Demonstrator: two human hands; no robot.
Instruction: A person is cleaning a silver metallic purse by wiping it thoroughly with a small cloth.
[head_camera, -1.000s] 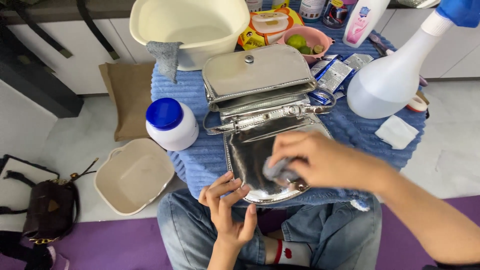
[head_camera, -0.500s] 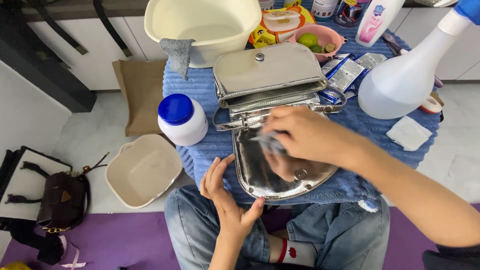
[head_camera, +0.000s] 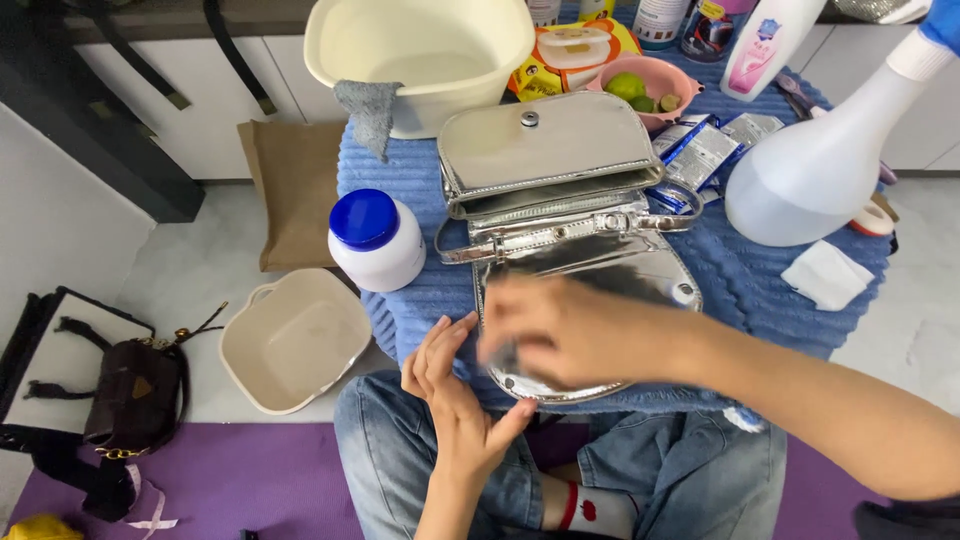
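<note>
Right hand (head_camera: 570, 330) lies blurred over the open flap of a silver handbag (head_camera: 560, 200), its fingers curled onto a small greyish pad or cloth against the shiny surface; whether they pinch it tightly cannot be told. Left hand (head_camera: 455, 385) sits just to the left, fingers straight and close together, the thumb spread, its edge touching the near left rim of the flap and the blue towel (head_camera: 760, 290) beneath. That towel covers a low table, with the bag lying at its middle, body far, flap near. Left of the bag stands a white jar with a blue lid (head_camera: 375, 240). Far behind it is a cream basin (head_camera: 420, 50) with a grey cloth (head_camera: 368, 112) over its rim. To the right stands a large white spray bottle (head_camera: 825, 165), with a folded white pad (head_camera: 826, 274) near it. A pink bowl of green fruit (head_camera: 645, 90) sits far right. On the floor at left lie a cream tub (head_camera: 295, 340) and a dark brown handbag (head_camera: 130, 395).
</note>
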